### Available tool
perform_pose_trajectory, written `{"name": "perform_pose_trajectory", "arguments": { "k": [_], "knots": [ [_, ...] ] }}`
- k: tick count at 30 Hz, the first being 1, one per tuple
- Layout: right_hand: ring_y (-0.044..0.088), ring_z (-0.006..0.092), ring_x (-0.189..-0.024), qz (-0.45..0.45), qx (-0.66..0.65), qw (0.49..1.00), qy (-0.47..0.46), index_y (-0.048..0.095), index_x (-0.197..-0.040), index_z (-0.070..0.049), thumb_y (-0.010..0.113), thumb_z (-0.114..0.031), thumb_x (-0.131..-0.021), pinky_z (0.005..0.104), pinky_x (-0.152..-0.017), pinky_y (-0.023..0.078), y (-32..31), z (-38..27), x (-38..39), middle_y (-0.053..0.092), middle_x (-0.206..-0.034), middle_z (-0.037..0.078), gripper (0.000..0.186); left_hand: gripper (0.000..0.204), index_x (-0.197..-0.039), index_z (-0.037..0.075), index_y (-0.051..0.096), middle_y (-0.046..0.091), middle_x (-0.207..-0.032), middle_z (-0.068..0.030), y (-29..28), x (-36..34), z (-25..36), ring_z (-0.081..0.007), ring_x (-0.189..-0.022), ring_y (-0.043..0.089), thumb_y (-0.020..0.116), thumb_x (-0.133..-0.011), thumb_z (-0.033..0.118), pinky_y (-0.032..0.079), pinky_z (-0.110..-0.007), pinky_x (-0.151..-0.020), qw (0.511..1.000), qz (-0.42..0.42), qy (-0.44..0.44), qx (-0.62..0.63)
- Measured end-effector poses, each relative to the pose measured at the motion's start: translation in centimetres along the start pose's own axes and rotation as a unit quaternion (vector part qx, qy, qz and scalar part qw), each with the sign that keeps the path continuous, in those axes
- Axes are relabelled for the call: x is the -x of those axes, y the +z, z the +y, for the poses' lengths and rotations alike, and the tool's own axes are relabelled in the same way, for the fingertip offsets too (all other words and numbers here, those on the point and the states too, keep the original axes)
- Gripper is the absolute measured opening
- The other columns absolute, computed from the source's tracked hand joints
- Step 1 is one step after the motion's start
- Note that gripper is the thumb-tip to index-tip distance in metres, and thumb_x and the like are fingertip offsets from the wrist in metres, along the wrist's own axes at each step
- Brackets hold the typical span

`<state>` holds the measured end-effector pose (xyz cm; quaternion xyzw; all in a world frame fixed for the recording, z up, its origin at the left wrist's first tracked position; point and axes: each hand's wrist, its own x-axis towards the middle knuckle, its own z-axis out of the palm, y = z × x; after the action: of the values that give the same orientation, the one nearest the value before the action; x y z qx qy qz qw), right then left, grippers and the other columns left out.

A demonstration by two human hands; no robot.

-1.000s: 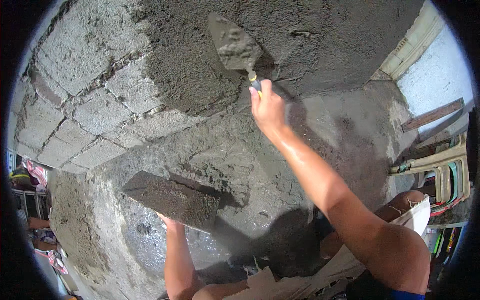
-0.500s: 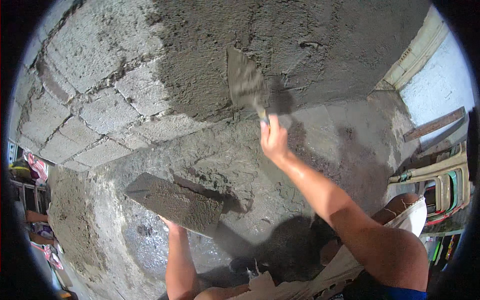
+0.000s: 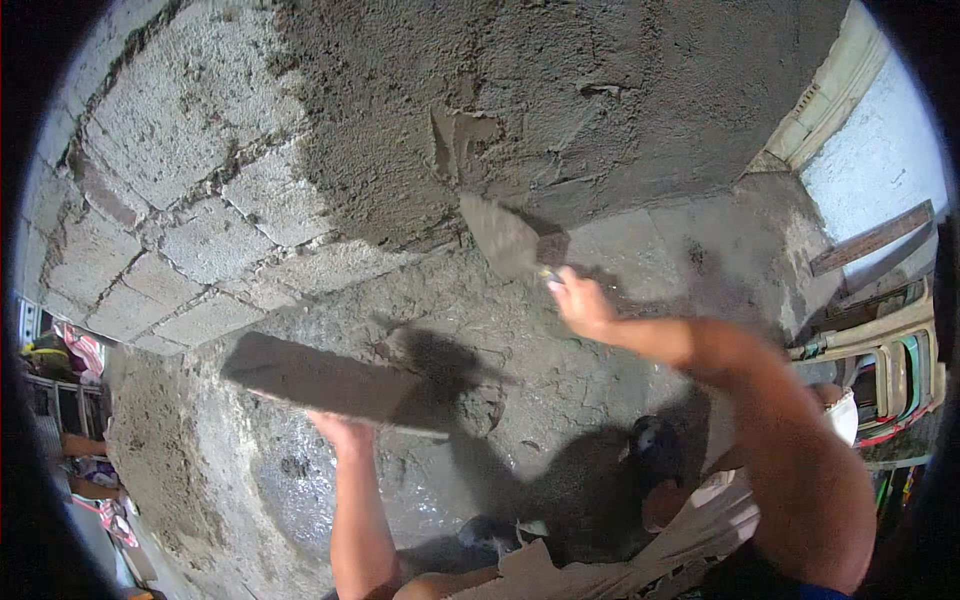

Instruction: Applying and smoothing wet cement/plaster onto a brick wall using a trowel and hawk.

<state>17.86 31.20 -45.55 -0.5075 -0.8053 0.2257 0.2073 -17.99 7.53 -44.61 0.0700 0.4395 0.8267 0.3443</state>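
Observation:
My right hand (image 3: 584, 302) is closed round the handle of a pointed trowel (image 3: 500, 236). The trowel's blade, smeared by motion, is in front of the foot of the wall, its tip toward the upper left. Above it, fresh wet mortar (image 3: 460, 140) with a smooth trowel mark sticks to the plastered wall (image 3: 390, 100). My left hand (image 3: 342, 432) grips a flat rectangular mortar board (image 3: 320, 378) from beneath, with a thin grey coat of mortar on top. The underside grip is partly hidden by the board.
Bare concrete blocks (image 3: 200, 160) make up the wall's left part. Wet mortar (image 3: 560, 370) covers the floor below. On the right are stacked plastic chairs (image 3: 885, 370) and a wooden strip (image 3: 872, 238) against a white surface. Sand-like mix (image 3: 155, 440) and household clutter (image 3: 75, 360) lie left.
The trowel has come down and away from the wall with my right hand, uncovering a fresh mortar mark. The board in my left hand has shifted slightly left and tilted.

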Motion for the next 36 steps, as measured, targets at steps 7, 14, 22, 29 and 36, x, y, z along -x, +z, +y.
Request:
{"name": "perform_pose_trajectory", "arguments": {
  "k": [7,14,22,29,36],
  "knots": [
    [0.064,0.0469,-0.072,-0.251,0.177,0.943,-0.129,0.058,-0.099,0.000,0.053,-0.032,-0.099,0.0553,-0.065,0.050,-24.5,-2.9,4.9,0.062,-0.071,0.026,0.033,0.036,-0.130,0.000,0.044,0.060,-0.094,-0.0084,14.0,-1.8,-2.1,-0.0141,-0.078,0.060,0.056,-0.101,0.019,0.051,-0.026,-0.062,0.916,0.011,0.259,-0.306],
    [0.062,0.0486,-0.073,-0.228,0.158,0.959,0.052,0.062,-0.091,0.001,0.061,-0.034,-0.094,0.0547,-0.067,0.049,-34.5,-5.5,10.0,0.063,-0.074,0.025,0.035,0.051,-0.134,-0.007,0.042,0.057,-0.118,-0.0220,28.8,-5.0,-8.0,-0.0281,-0.101,0.059,0.062,-0.095,0.018,0.051,-0.041,-0.084,0.871,0.080,0.366,-0.318],
    [0.058,0.0496,-0.068,-0.133,0.126,0.970,0.158,0.060,-0.084,0.001,0.066,-0.021,-0.091,0.0551,-0.062,0.046,-33.8,-4.1,7.1,0.061,-0.070,0.026,0.024,0.021,-0.098,-0.002,0.057,0.064,-0.088,-0.0103,37.1,-2.3,-13.7,-0.0175,-0.075,0.058,0.065,-0.094,0.017,0.049,-0.036,-0.067,0.864,0.035,0.381,-0.329],
    [0.056,0.0511,-0.072,-0.072,0.171,0.961,0.205,0.055,-0.083,0.005,0.063,-0.013,-0.092,0.0499,-0.060,0.042,-32.8,-4.8,6.7,0.056,-0.071,0.030,0.022,0.012,-0.088,0.002,0.063,0.059,-0.081,-0.0132,38.5,-0.8,-19.0,-0.0292,-0.074,0.060,0.066,-0.089,0.014,0.047,-0.041,-0.065,0.830,-0.038,0.379,-0.407],
    [0.055,0.0516,-0.072,-0.003,0.220,0.944,0.245,0.058,-0.085,0.005,0.065,-0.014,-0.091,0.0509,-0.061,0.042,-33.2,-5.1,9.7,0.058,-0.071,0.029,0.021,0.029,-0.095,0.005,0.060,0.063,-0.091,-0.0186,35.6,3.8,-27.7,-0.0414,-0.082,0.062,0.078,-0.078,0.019,0.050,-0.047,-0.073,0.843,-0.129,0.318,-0.414]
  ]
}}
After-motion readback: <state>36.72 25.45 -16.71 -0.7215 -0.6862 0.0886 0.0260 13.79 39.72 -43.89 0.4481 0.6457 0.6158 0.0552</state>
